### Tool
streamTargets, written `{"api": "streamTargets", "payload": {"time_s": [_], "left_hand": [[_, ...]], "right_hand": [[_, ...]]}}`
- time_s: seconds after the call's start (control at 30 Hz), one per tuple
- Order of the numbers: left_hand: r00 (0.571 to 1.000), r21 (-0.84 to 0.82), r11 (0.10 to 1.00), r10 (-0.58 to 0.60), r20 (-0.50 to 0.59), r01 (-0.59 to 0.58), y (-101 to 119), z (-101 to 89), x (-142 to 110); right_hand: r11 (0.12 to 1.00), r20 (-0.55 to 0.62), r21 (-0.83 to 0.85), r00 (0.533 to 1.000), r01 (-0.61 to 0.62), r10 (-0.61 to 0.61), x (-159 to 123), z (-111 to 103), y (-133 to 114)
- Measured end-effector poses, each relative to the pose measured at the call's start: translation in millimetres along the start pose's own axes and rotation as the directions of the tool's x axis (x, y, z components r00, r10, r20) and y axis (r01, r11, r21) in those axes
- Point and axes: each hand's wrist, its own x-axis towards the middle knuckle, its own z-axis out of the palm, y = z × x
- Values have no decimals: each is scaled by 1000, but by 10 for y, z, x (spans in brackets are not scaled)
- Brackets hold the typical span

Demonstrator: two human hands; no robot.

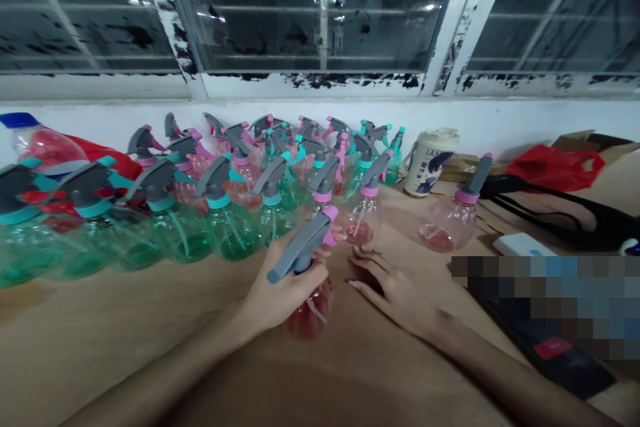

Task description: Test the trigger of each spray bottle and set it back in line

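My left hand (287,283) is closed around the neck of a pink spray bottle (310,310) with a grey trigger head. Its pink nozzle points away and to the right, and pinkish liquid shows in the clear body. Just to the right, my right hand (387,283) rests on the table with fingers loosely spread, holding nothing. Beyond the hands stand two other pink spray bottles, one near the middle (361,220) and one farther right (450,223). A green spray bottle (230,230) stands in the front row to the left.
Several green and pink spray bottles line the wooden table (200,327) up to the wall. A large blue-capped bottle (45,143) is at far left. On the right are a paper cup (430,163), a red bag (555,170), a black strap (565,213), a white box (523,245) and a dark flat device (565,360).
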Motion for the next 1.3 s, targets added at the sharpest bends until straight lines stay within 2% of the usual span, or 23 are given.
{"api": "streamTargets", "payload": {"time_s": [0.3, 0.47, 0.73, 0.97, 1.17, 1.3], "left_hand": [[998, 8, 999, 38, 41, -39, 26, -19, 1], [999, -4, 1000, -8, 43, 8, 22, -37, -23], [992, -55, 997, 66, 105, -61, 60, -91, -32], [998, -40, 998, -44, 45, 46, 9, -69, -58], [998, -31, 999, -11, 56, 13, 31, -76, -56], [999, -31, 999, -28, 43, 30, 31, -72, -52]], "right_hand": [[1000, -20, -24, 1000, 16, -16, -26, -5, -20], [999, -11, -41, 999, 36, -37, -51, 13, 8], [993, 10, -103, 998, 56, -55, -92, 34, 26], [983, 62, -170, 996, 71, -61, -100, 18, 8], [984, 77, -165, 996, 65, -53, -88, 0, 0], [987, 69, -147, 996, 60, -50, -91, 2, 1]]}}
